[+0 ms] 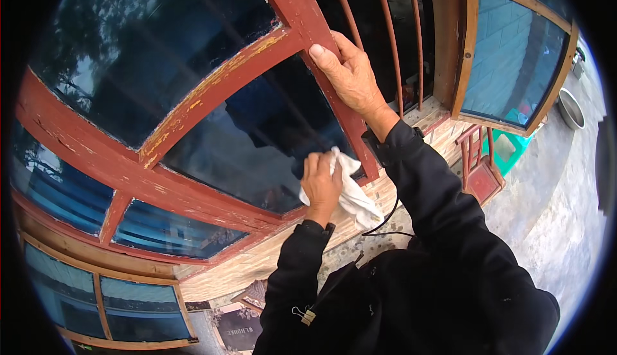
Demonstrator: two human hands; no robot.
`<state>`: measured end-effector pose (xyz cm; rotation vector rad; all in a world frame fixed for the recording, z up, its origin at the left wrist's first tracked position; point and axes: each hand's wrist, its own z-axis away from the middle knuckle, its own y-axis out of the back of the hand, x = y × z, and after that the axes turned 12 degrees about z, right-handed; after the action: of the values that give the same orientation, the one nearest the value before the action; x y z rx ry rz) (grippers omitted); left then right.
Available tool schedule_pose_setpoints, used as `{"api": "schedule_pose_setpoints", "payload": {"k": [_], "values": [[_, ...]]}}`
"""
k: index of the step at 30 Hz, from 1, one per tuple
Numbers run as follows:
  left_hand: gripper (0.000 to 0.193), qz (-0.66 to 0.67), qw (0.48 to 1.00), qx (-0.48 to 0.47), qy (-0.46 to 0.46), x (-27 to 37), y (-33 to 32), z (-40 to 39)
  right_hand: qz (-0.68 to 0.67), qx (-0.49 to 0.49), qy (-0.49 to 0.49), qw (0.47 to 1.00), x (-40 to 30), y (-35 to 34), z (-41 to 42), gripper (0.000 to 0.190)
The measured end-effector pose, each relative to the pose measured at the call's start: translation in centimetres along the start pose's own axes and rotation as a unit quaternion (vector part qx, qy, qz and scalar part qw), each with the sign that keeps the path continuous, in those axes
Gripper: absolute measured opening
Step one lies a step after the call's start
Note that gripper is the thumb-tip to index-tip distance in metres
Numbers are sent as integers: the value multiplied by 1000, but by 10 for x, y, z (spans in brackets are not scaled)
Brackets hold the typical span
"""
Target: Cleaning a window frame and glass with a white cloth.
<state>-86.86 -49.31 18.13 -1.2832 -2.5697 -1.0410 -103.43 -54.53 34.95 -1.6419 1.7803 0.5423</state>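
Observation:
My left hand [320, 184] grips a crumpled white cloth [359, 201] at the lower right corner of a dark glass pane [250, 148]. One end of the cloth hangs below the fingers. The pane sits in a red-painted wooden window sash [212, 92], whose paint is chipped and shows yellow patches along the crossbar. Higher up, my right hand [352, 73] clasps the sash's outer stile, thumb on the face and fingers wrapped behind the edge. Both arms wear black sleeves. Part of the cloth lies hidden under my left hand.
Reddish vertical bars [385, 32] cross the window opening behind the sash. At right, another wooden casement [516, 56] stands swung out above a small red chair [483, 176] and a green plastic stool [518, 150]. A metal basin [571, 108] rests on the concrete floor [544, 215]. A black cable [385, 233] hangs near my front.

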Motion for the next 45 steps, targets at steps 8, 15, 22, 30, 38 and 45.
{"api": "schedule_pose_setpoints", "payload": {"k": [8, 15, 22, 30, 38, 45], "values": [[40, -24, 946, 240, -218, 54, 48, -166, 9, 17, 39, 999, 14, -5, -9, 61], [38, -23, 997, 40, -58, -5, -8, -20, 47, 7, 2, 999, 11, 7, -6, 64], [22, -20, 994, 28, 104, -42, 22, 57, 17, 15, 14, 1000, 12, -4, -6, 60], [53, -61, 914, 309, -256, 26, 92, -162, -2, 24, 11, 1000, 11, -6, -5, 54], [50, -114, 965, 229, -58, -52, 78, -16, 10, 13, -4, 1000, 16, 1, -5, 59], [28, 28, 919, 205, 335, -123, 112, 163, -25, 12, 7, 1000, 7, -11, -1, 58]]}}
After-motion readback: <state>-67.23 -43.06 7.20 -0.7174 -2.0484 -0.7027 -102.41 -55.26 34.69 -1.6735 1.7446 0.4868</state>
